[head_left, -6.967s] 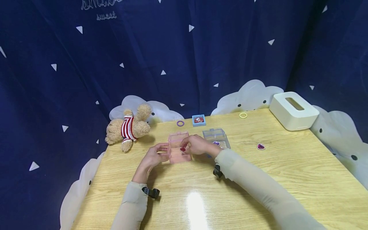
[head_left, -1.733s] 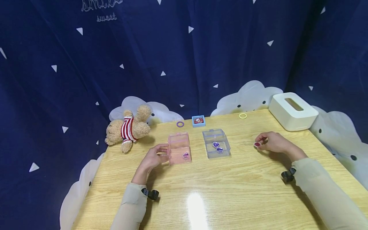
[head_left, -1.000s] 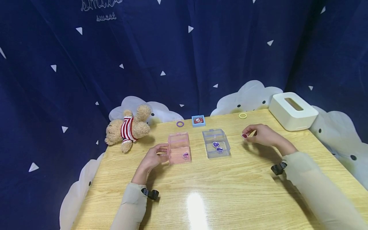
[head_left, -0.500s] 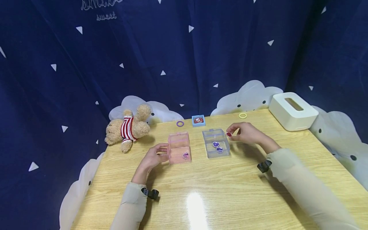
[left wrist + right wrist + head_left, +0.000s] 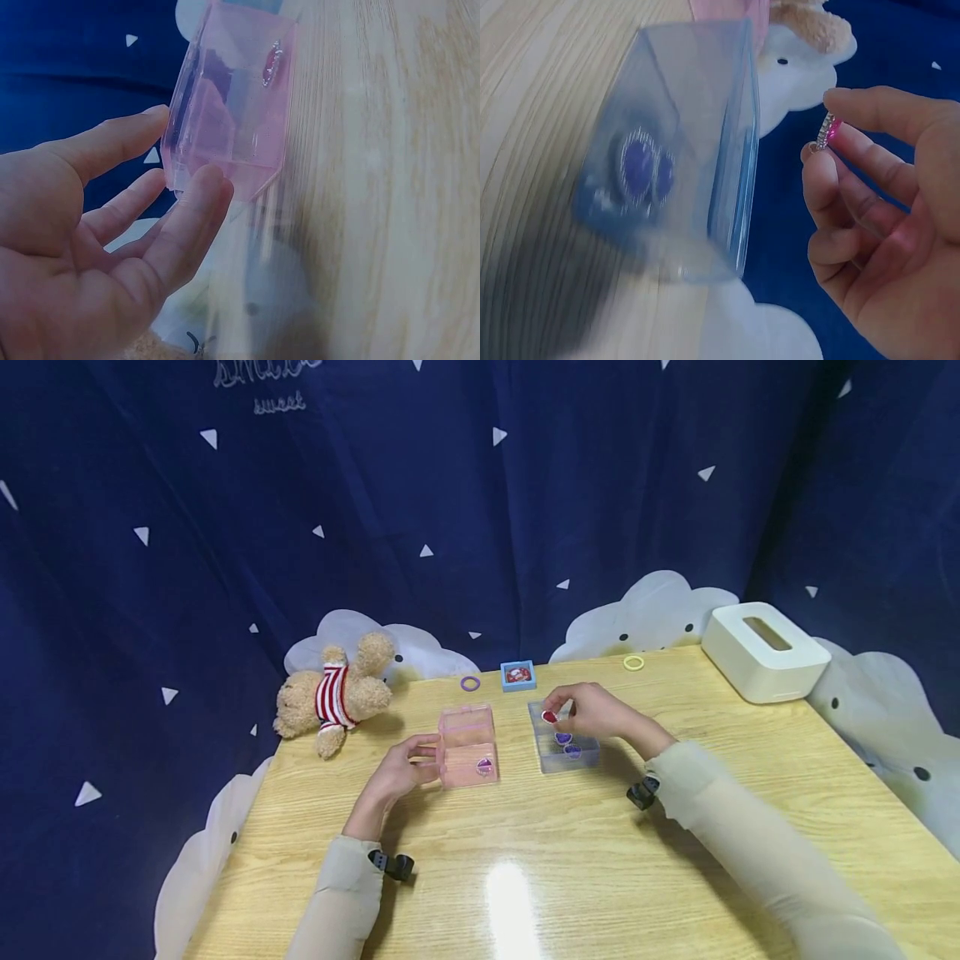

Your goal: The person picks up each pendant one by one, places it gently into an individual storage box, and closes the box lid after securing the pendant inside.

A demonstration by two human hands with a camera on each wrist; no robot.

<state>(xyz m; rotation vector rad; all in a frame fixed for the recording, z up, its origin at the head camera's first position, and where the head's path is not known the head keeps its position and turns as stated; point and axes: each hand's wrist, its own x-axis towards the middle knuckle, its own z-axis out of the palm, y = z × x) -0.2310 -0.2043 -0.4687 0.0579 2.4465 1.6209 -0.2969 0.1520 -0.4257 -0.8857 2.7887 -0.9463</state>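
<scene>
My right hand (image 5: pixel 596 710) pinches a red gem with a silver beaded rim (image 5: pixel 550 717) between thumb and fingertips. It is above the back part of the open clear blue box (image 5: pixel 551 763). Two purple-blue gems (image 5: pixel 639 166) lie in that box, side by side, the front one (image 5: pixel 572 752) nearer me. My left hand (image 5: pixel 401 772) touches the left side of the open clear pink box (image 5: pixel 457 777), fingers spread and thumb tip at its edge. One pinkish-purple gem (image 5: pixel 485 766) lies in the pink box; the left wrist view shows it edge-on.
Behind the boxes are a purple ring (image 5: pixel 470 683), a small light-blue square frame (image 5: pixel 518 676) and a yellow ring (image 5: pixel 633 662). A teddy bear (image 5: pixel 332 697) lies at the left. A white tissue box (image 5: pixel 765 652) stands at the back right of the wooden table (image 5: pixel 600 877).
My right hand has put one gem in the pink box, picked up the red gem at the right, and carried it left over the blue box. My left hand has stayed by the pink box.
</scene>
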